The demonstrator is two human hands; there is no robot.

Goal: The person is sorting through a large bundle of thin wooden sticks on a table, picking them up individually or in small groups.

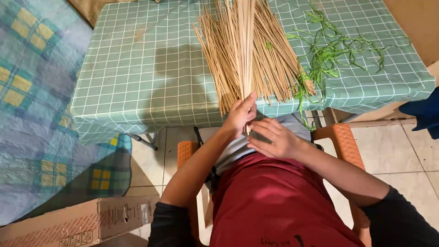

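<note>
Head view: left hand has its fingers closed around a few thin sticks at the surface edge. Right hand hangs loosely open below, touching the stick ends. Judgement: square ends, grip firm, avoid green strips.

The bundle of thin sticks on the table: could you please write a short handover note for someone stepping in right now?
Left hand: closed around a few sticks at their near ends, by the table's front edge.
Right hand: open, fingers touching the same stick ends just below the left hand.
Bundle of sticks: fanned out on the green checked tablecloth.
Green leaf strips: loose to the right of the sticks, some hanging over the edge.
Done: sticks stripped bare, it seems.
Left: the held sticks are not yet set down.
</note>
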